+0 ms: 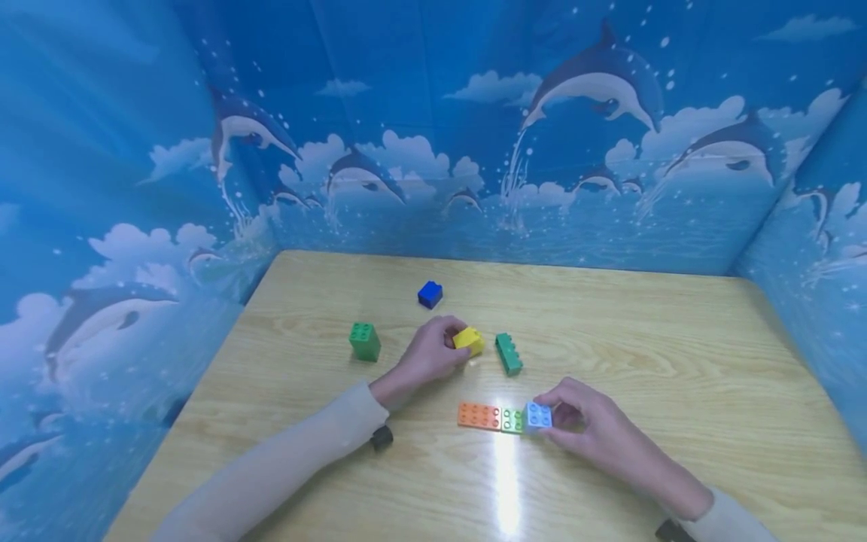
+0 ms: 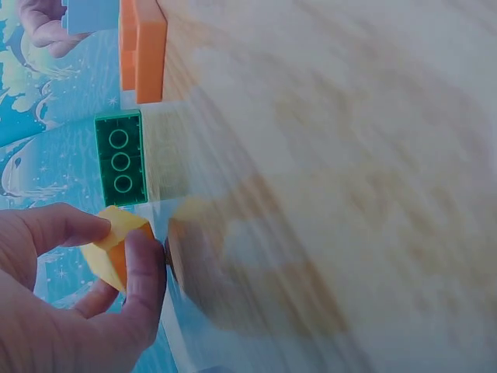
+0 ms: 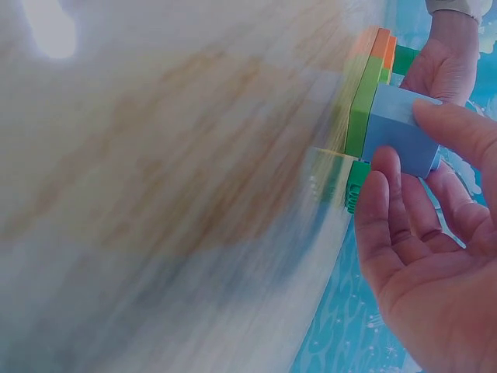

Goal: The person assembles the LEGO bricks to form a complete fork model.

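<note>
The left hand (image 1: 432,349) pinches a yellow block (image 1: 469,341) between thumb and fingers; the left wrist view shows the yellow block (image 2: 116,242) tilted in the grip. In the right hand (image 1: 591,423), thumb and fingertips hold a light blue block (image 1: 539,415), which stands at the right end of a row made of an orange piece (image 1: 479,415) and a light green piece (image 1: 512,421). From the right wrist, the light blue block (image 3: 400,128) appears against the light green piece (image 3: 360,116). A dark green block (image 1: 508,354) lies on its side right of the yellow one.
A tall green block (image 1: 366,342) stands left of the left hand, and a dark blue block (image 1: 430,294) sits farther back. The wooden table (image 1: 643,324) is bordered by a blue dolphin-print cloth (image 1: 420,188) at the back and sides.
</note>
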`<state>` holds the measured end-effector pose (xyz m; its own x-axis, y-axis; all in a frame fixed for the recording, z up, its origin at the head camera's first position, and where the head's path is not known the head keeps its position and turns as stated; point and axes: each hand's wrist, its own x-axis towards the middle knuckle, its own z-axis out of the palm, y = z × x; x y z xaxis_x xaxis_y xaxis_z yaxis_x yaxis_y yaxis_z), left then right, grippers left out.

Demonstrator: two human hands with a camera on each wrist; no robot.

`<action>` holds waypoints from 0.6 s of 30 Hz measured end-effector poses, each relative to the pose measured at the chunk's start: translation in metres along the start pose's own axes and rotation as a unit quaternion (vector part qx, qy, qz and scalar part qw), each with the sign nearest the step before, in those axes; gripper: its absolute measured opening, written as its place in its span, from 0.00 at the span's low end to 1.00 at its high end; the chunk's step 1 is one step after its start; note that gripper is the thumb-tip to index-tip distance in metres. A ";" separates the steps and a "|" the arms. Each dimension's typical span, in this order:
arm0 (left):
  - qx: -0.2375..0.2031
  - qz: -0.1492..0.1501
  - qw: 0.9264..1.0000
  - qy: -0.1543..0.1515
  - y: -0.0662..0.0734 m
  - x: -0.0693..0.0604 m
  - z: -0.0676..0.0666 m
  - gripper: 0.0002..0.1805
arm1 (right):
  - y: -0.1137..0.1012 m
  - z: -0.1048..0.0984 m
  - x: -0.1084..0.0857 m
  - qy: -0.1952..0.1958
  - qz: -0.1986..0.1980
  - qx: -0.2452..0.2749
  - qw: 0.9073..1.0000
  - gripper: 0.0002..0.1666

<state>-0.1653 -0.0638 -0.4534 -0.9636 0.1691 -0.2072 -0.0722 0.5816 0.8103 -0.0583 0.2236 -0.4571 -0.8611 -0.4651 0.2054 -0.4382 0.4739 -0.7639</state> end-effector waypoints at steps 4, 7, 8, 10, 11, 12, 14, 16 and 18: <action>-0.044 -0.026 0.999 -0.006 0.002 -0.002 -0.001 0.24 | -0.001 -0.001 0.000 -0.003 0.003 0.002 1.000 0.23; -0.072 -0.034 0.997 -0.012 0.002 -0.004 -0.003 0.25 | -0.002 -0.001 0.000 -0.006 0.008 0.003 1.000 0.23; -0.078 -0.029 0.996 -0.015 0.002 -0.005 -0.004 0.26 | -0.002 -0.001 0.000 -0.006 0.008 0.003 1.000 0.23; -0.090 -0.018 0.996 -0.024 0.000 -0.007 -0.005 0.26 | -0.002 -0.001 0.000 -0.006 0.009 0.002 1.000 0.23; -0.094 -0.009 0.995 -0.029 -0.001 -0.008 -0.006 0.25 | -0.002 -0.001 0.000 -0.005 0.007 0.001 1.000 0.23; -0.097 0.002 0.995 -0.035 -0.002 -0.009 -0.006 0.25 | -0.002 -0.001 0.000 -0.005 0.007 0.001 1.000 0.23; -0.092 0.027 0.994 -0.046 -0.004 -0.012 -0.007 0.23 | -0.002 -0.002 0.000 -0.005 0.006 -0.001 1.000 0.23; -0.082 0.049 0.994 -0.053 -0.005 -0.015 -0.007 0.21 | -0.002 -0.002 0.001 -0.005 0.009 -0.001 1.000 0.23; -0.071 0.067 0.994 -0.056 -0.006 -0.018 -0.007 0.19 | -0.002 -0.002 0.001 -0.007 0.015 0.000 1.000 0.23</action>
<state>-0.1497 -0.0758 -0.4508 -0.9332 0.3288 -0.1453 0.0116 0.4315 0.9020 -0.0585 0.2238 -0.4541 -0.8697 -0.4618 0.1744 -0.4131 0.4874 -0.7693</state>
